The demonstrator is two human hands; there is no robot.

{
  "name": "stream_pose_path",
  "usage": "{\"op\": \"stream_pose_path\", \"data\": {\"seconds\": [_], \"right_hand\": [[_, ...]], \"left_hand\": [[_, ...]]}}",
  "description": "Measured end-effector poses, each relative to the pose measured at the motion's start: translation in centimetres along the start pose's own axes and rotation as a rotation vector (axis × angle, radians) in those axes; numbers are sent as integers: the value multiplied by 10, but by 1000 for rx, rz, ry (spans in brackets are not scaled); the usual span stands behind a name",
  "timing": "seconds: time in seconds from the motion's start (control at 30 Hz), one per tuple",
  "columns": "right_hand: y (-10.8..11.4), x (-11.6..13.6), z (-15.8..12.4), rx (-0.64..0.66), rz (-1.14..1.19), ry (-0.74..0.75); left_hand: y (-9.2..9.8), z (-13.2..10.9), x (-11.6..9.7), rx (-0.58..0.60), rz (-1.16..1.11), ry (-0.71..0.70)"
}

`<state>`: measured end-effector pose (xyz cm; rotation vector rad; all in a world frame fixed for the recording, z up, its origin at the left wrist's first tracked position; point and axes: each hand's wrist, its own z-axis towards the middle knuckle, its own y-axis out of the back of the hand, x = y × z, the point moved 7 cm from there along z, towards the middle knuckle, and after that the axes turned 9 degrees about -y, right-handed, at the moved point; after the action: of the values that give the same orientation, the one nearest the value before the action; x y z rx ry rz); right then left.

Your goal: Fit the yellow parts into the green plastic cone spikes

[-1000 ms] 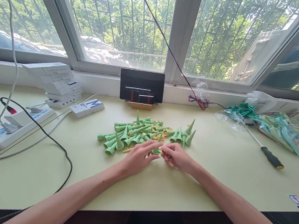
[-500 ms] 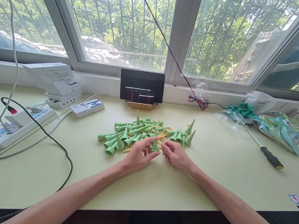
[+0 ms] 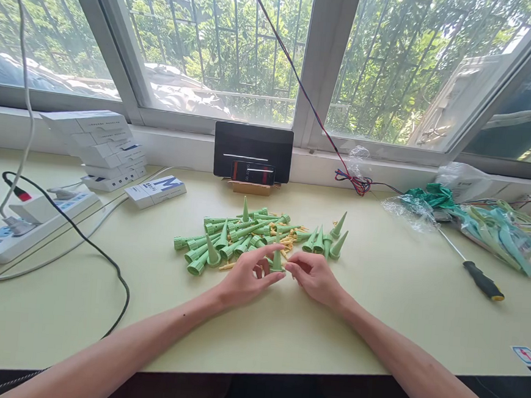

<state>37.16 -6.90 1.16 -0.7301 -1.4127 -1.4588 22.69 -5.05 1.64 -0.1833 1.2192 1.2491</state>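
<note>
A heap of green plastic cone spikes [image 3: 239, 234] lies mid-table, mixed with small yellow pieces [image 3: 288, 242]. Three cones [image 3: 324, 237] stand upright at the heap's right end. My left hand [image 3: 246, 277] rests at the heap's near edge, thumb and forefinger pinched on one upright green cone [image 3: 276, 260]. My right hand [image 3: 312, 276] sits just right of that cone, fingers curled together around something too small to make out, its fingertips almost touching the cone's base.
A phone [image 3: 252, 173] leans on a dark stand at the window sill. White boxes [image 3: 104, 146] and a power strip [image 3: 24, 226] with a black cable lie left. A screwdriver [image 3: 471, 270] and plastic bags [image 3: 484, 222] lie right.
Both hands shifted slightly toward the heap. The left thumb and forefinger closed on the upright cone, and the right fingertips came back in against its base.
</note>
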Motion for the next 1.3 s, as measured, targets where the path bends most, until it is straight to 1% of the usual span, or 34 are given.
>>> {"op": "stream_pose_path", "data": {"seconds": [0.17, 0.37, 0.5, 0.7, 0.93, 1.07, 1.17, 1.3], "right_hand": [[0, -1, 0, 6, 43, -50], [-8, -12, 0, 101, 237, -226], [-11, -15, 0, 119, 311, -282], [-12, -16, 0, 123, 321, -297], [-9, -13, 2, 72, 303, -255], [-7, -11, 2, 46, 282, -238], [-6, -10, 2, 40, 275, -230], [-8, -11, 2, 45, 280, -233]], "left_hand": [[-3, 0, -4, 20, 52, -66], [-5, -2, -9, 29, 148, -156], [-6, -3, -8, 44, 170, -166], [-7, -3, -8, 59, 170, -161], [-3, 1, -11, 8, 100, -131], [2, 1, -8, -22, 87, -86], [4, 1, -6, -47, 81, -45], [4, 2, -5, -55, 13, -19]]}}
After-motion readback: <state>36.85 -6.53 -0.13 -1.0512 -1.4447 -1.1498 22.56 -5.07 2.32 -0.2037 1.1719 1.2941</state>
